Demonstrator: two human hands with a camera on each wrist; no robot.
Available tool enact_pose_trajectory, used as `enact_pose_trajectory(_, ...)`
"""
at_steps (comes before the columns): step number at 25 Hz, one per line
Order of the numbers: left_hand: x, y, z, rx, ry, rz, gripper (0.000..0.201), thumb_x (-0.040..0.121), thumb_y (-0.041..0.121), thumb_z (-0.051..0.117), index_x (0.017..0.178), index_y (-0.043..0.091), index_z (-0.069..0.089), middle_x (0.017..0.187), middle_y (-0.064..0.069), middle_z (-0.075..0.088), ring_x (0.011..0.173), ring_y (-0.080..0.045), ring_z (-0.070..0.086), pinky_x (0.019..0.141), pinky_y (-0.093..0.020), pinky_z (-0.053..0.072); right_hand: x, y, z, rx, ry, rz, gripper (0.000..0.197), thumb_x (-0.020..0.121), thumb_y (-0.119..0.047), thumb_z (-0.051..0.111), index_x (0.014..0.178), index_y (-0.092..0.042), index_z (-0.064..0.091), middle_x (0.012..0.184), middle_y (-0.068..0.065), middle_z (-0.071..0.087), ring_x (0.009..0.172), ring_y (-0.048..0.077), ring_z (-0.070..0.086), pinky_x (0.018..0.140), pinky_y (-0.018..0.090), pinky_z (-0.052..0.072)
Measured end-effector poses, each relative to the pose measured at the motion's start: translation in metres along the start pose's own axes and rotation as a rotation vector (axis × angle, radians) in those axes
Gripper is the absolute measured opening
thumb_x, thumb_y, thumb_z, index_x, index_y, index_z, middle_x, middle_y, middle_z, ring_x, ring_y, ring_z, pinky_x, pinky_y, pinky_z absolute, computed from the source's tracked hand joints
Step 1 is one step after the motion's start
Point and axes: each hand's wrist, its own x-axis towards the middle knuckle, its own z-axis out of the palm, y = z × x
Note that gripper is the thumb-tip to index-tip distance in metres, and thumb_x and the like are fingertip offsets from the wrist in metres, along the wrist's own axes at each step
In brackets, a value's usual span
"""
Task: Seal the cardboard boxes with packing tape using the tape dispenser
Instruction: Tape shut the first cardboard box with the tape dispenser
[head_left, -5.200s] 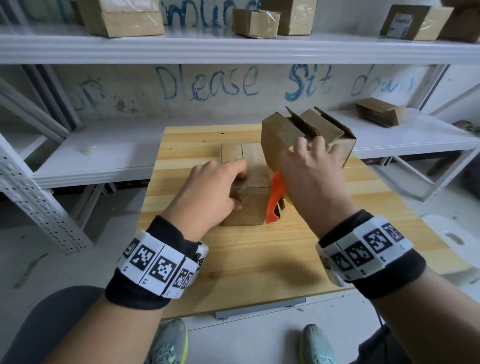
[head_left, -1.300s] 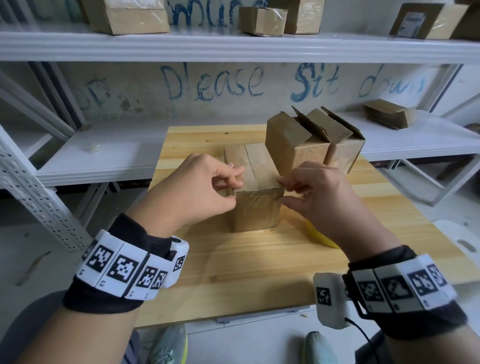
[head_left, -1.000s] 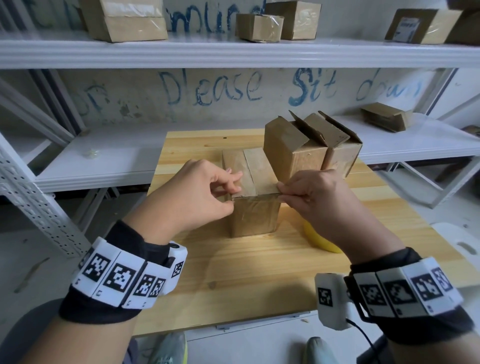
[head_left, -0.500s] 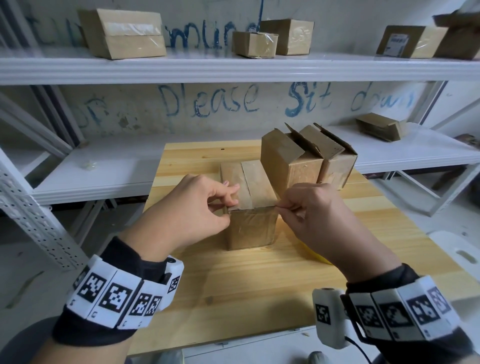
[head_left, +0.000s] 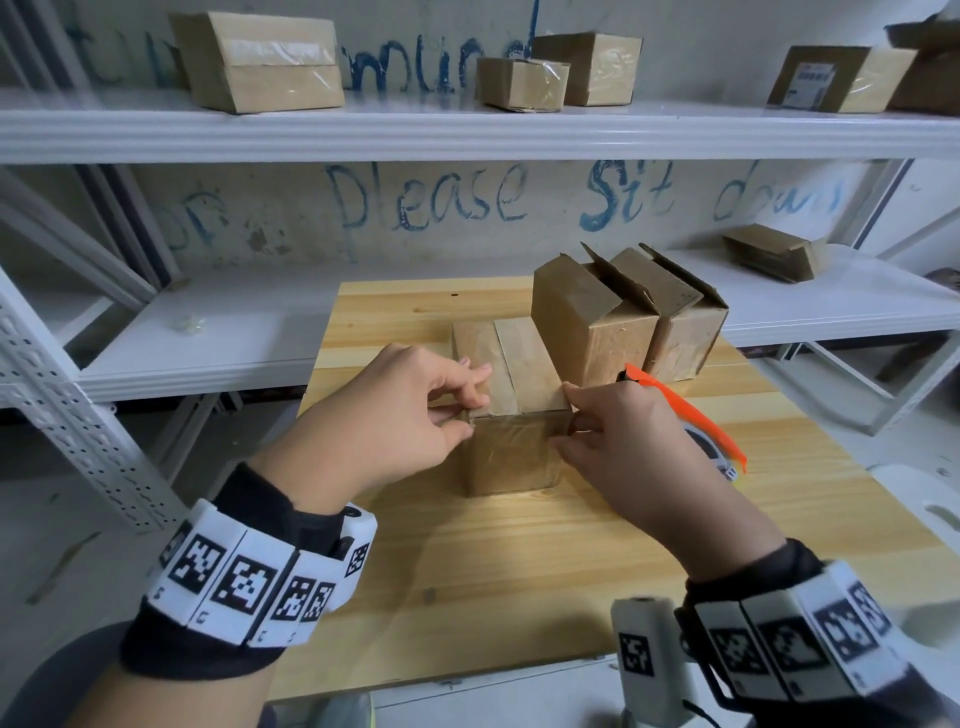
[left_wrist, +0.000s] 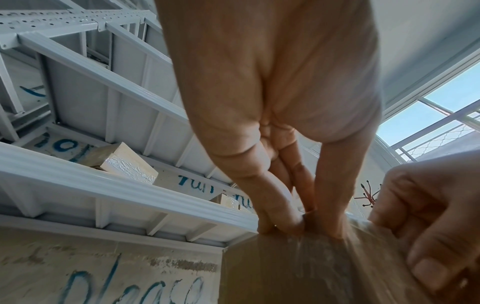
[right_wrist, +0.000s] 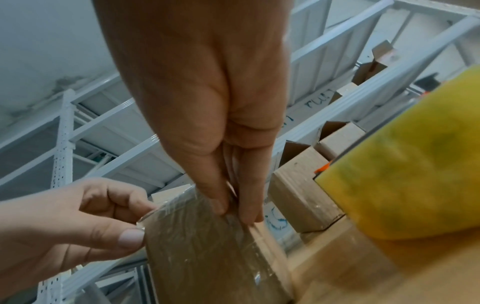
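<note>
- The box (head_left: 511, 410) sits mid-table (head_left: 519, 561); left hand (head_left: 395, 415) and right hand (head_left: 623, 441) pinch tape at its near top corners, likely smoothing it down.
- The tape dispenser (head_left: 696, 421) lies by the right edge, released so both hands can work.

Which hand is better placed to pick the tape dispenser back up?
The right hand, probably. The tape dispenser lies on the table just beside it, right of the box. The left hand pinches the box's far corner, with the box in between.
</note>
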Motion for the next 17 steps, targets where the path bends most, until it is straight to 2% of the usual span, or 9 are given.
enact_pose_trajectory(2,-0.0002,-0.0005,-0.0004,-0.002,-0.002,-0.001,0.018,0.082,-0.008,0.074,0.088,0.008,0.075,0.13,0.002,0.068,0.127,0.007,0.052,0.094,-0.017,0.054,0.0022,-0.0007,-0.0019,0.003,0.012,0.038,0.019,0.084,-0.014,0.074,0.068,-0.011,0.065,0.062,0.002,0.063,0.057,0.015,0.059,0.053,0.014,0.044)
enact_pose_trajectory(4,0.0,-0.002,-0.001,0.004,-0.002,-0.003,0.018,0.083,-0.009,0.074,0.089,0.009,0.076,0.131,0.003,0.067,0.127,0.007,0.053,0.094,-0.016,0.053,0.0029,-0.0025,-0.005,-0.002,-0.039,0.062,0.025,0.085,-0.018,0.075,0.063,-0.013,0.066,0.059,0.001,0.066,0.052,0.01,0.062,0.05,0.01,0.046)
enact_pose_trajectory(7,-0.0008,-0.001,-0.001,-0.001,-0.003,0.008,0.021,0.083,-0.009,0.073,0.086,0.012,0.074,0.132,0.004,0.066,0.127,0.007,0.053,0.096,-0.016,0.052,0.0017,-0.0024,-0.0078,0.065,-0.081,0.081,0.022,0.087,-0.016,0.073,0.066,-0.009,0.07,0.06,0.002,0.07,0.054,0.005,0.069,0.057,0.016,0.057)
enact_pose_trajectory(9,-0.0006,0.0005,-0.0002,0.018,-0.011,0.017,0.024,0.084,-0.008,0.073,0.086,0.016,0.073,0.134,0.003,0.065,0.128,0.006,0.052,0.096,-0.015,0.051,0.0013,-0.0014,-0.0075,0.07,-0.106,0.106,0.021,0.089,-0.016,0.071,0.07,-0.007,0.071,0.064,0.002,0.071,0.056,0.004,0.07,0.061,0.022,0.06)
enact_pose_trajectory(11,0.0001,0.0011,-0.0003,0.018,-0.011,0.013,0.021,0.084,-0.008,0.073,0.088,0.012,0.074,0.134,0.003,0.065,0.128,0.006,0.052,0.095,-0.013,0.05,0.0016,-0.002,-0.0068,0.079,-0.134,0.129,0.022,0.09,-0.016,0.069,0.072,-0.005,0.071,0.066,0.003,0.073,0.057,0.004,0.07,0.062,0.024,0.061)
enact_pose_trajectory(14,-0.0008,0.0031,0.001,0.008,-0.008,0.018,0.027,0.085,-0.011,0.07,0.084,0.016,0.071,0.135,0.0,0.064,0.127,0.006,0.052,0.094,-0.012,0.05,0.004,-0.0038,-0.0085,-0.019,-0.218,0.116,0.025,0.095,-0.02,0.063,0.076,-0.005,0.069,0.07,0.003,0.073,0.06,0.006,0.071,0.065,0.025,0.061)
enact_pose_trajectory(17,-0.0026,0.0058,0.0028,0.036,-0.01,0.032,0.033,0.086,-0.012,0.068,0.082,0.022,0.067,0.137,-0.001,0.063,0.122,0.012,0.049,0.093,-0.012,0.051,0.0049,-0.0059,-0.0096,-0.134,-0.309,0.066,0.025,0.099,-0.024,0.056,0.078,-0.011,0.063,0.073,0.002,0.073,0.064,0.008,0.071,0.067,0.027,0.061)
